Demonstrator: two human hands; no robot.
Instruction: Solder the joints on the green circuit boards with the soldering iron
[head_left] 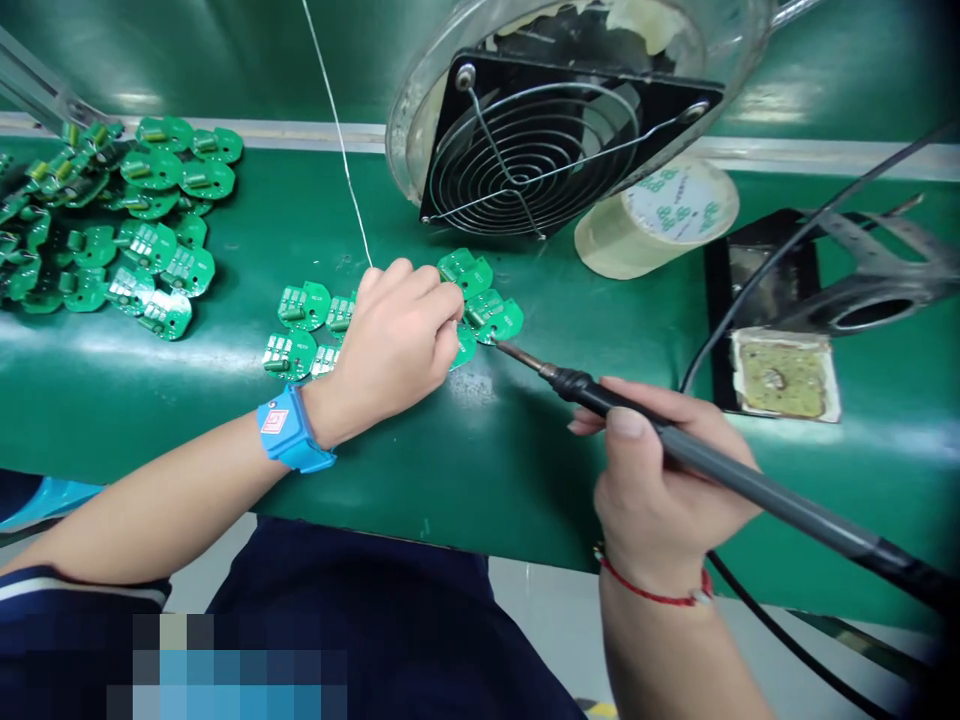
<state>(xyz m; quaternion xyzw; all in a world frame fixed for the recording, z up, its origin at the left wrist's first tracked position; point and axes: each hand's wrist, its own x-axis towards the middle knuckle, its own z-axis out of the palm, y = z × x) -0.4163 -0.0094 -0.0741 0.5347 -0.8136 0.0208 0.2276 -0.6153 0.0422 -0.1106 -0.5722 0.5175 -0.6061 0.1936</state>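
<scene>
My right hand (667, 490) grips a soldering iron (720, 465) by its dark handle. The iron's tip is at the lower edge of a green circuit board (495, 316) in a small group on the bench. Closed and palm down, my left hand (401, 330) covers part of that group, with a thin solder wire (341, 135) running up from it. The wire's lower end is hidden by the fingers. Left of this hand, more circuit boards (289, 354) lie close together. A blue wrist strap (294, 428) circles the left wrist.
Many circuit boards (150, 250) are heaped at the left. A fan with a wire guard (525, 160) hangs over the back of the green bench (420, 470). Right of it are a roll of tape (645, 225) and an iron stand (862, 270) with a sponge (787, 375). A cable (795, 235) crosses there.
</scene>
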